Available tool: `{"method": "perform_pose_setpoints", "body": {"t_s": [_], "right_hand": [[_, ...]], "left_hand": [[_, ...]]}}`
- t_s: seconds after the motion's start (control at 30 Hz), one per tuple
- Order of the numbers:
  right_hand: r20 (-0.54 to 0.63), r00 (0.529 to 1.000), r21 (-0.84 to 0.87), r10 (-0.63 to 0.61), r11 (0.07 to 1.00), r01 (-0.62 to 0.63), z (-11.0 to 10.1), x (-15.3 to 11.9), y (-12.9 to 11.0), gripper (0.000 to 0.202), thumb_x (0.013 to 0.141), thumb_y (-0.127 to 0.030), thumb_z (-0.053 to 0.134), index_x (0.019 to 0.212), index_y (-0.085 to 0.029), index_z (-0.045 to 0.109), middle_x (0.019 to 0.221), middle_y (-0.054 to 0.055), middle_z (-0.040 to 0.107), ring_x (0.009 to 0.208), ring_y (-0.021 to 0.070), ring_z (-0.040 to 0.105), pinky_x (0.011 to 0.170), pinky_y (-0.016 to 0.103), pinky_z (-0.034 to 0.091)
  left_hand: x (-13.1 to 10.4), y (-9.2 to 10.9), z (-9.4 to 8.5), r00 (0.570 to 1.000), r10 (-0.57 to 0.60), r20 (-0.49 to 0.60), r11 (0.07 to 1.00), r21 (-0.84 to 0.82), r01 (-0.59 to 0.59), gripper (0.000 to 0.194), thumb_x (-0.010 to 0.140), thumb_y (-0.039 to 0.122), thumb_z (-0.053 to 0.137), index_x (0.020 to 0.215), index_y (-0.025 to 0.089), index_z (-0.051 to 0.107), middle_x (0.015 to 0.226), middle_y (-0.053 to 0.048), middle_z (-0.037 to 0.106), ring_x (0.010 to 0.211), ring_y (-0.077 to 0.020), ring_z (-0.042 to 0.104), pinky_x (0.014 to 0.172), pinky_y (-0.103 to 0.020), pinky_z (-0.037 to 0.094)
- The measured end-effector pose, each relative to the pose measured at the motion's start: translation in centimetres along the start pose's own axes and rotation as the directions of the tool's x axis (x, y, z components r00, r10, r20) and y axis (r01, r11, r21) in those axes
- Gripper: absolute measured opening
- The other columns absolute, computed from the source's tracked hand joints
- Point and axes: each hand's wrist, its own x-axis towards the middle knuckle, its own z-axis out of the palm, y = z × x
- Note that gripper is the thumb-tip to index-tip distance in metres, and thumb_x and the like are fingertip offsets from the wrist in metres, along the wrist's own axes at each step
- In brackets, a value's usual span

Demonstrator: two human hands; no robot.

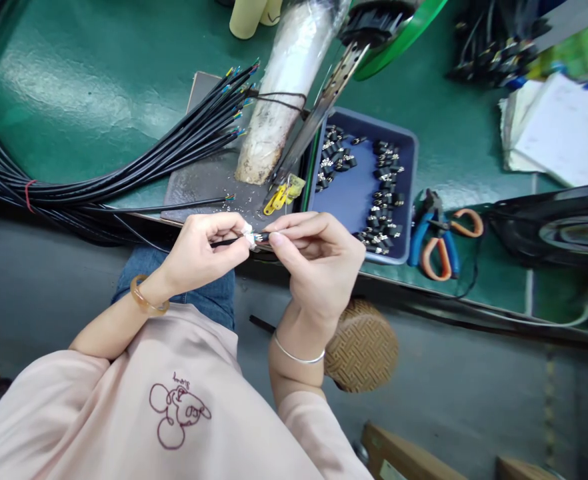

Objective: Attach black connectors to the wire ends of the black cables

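Near the table's front edge, my left hand (209, 247) is closed on a black cable (227, 242), its end pointing right. White wrapping covers the thumb and fingertip of that hand. My right hand (319, 257) pinches a small black connector (263, 237) with metal pins against the cable's end; whether the wires touch the pins is too small to tell. Just behind, another cable with bared coloured wires (229, 197) lies on a grey plate (184, 193). To the right, a blue tray (347, 193) holds many similar black connectors (387, 177).
A tied bundle of black cables (149, 160) spreads over the left side. A plastic-wrapped white roll (284, 87) and a metal bar (324, 100) stand behind my hands. Blue-handled cutters (424, 230), orange-handled scissors (437, 260) and papers (564, 127) lie at right. A stool (364, 347) is below.
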Motion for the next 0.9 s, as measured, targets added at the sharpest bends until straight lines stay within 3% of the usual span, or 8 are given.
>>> {"method": "perform_pose_setpoints", "body": {"t_s": [0.17,0.4,0.57,0.73,0.83,0.9], "right_hand": [[-0.023,0.998,-0.001,-0.056,0.998,0.056,0.2,-0.3,0.3,0.014,0.079,-0.013,0.075,0.074,-0.021,0.063,0.079,-0.003,0.072,0.070,0.0108,0.070,0.061,0.022,0.059],[0.005,0.997,0.018,-0.081,0.997,0.081,-0.1,-0.4,0.4,0.017,0.077,-0.008,0.075,0.077,-0.022,0.066,0.082,-0.003,0.074,0.075,0.0120,0.070,0.064,0.024,0.058],[0.002,0.992,-0.068,-0.125,0.990,0.125,0.1,-0.4,0.5,0.014,0.081,-0.011,0.073,0.077,-0.022,0.066,0.082,-0.002,0.074,0.075,0.0134,0.071,0.065,0.027,0.058],[0.003,0.960,-0.243,-0.281,0.931,0.273,0.2,-0.9,0.5,0.014,0.082,-0.009,0.072,0.083,-0.022,0.068,0.086,-0.001,0.076,0.080,0.0147,0.074,0.071,0.029,0.061],[-0.095,0.935,-0.282,-0.342,0.910,0.304,0.2,-1.2,0.3,0.014,0.087,-0.010,0.068,0.092,-0.023,0.071,0.084,-0.001,0.076,0.067,0.0120,0.072,0.056,0.024,0.058],[-0.265,0.870,-0.295,-0.417,0.894,0.338,0.1,-1.2,0.0,0.011,0.092,-0.019,0.066,0.098,-0.024,0.072,0.071,-0.004,0.070,0.045,0.0065,0.059,0.038,0.019,0.044]], "left_hand": [[0.2,-0.2,-0.3,0.999,-0.046,0.015,0.996,-0.070,0.047,0.015,0.077,0.022,0.060,0.066,0.016,0.053,0.056,0.005,0.043,0.053,-0.0066,0.035,0.050,-0.020,0.030],[0.6,-0.1,-1.0,0.981,-0.115,0.160,0.979,-0.147,0.138,0.014,0.076,0.020,0.061,0.065,0.014,0.057,0.056,0.005,0.042,0.052,-0.0046,0.032,0.048,-0.018,0.025],[0.7,-0.2,-0.8,0.979,-0.132,0.157,0.977,-0.146,0.155,0.015,0.073,0.021,0.063,0.063,0.014,0.056,0.056,0.006,0.042,0.052,-0.0048,0.032,0.049,-0.019,0.026],[0.8,-0.2,-0.4,0.992,-0.095,0.082,0.989,-0.105,0.103,0.014,0.073,0.018,0.059,0.060,0.014,0.054,0.054,0.006,0.038,0.052,-0.0050,0.030,0.050,-0.020,0.026],[1.0,-0.3,-0.2,0.997,-0.062,0.039,0.995,-0.076,0.065,0.012,0.073,0.018,0.058,0.061,0.014,0.056,0.055,0.006,0.041,0.053,-0.0055,0.031,0.052,-0.021,0.028],[1.2,-0.3,-0.1,0.999,-0.034,0.004,0.998,-0.058,0.034,0.013,0.074,0.017,0.058,0.061,0.014,0.057,0.055,0.006,0.042,0.053,-0.0058,0.032,0.053,-0.022,0.029]]}}
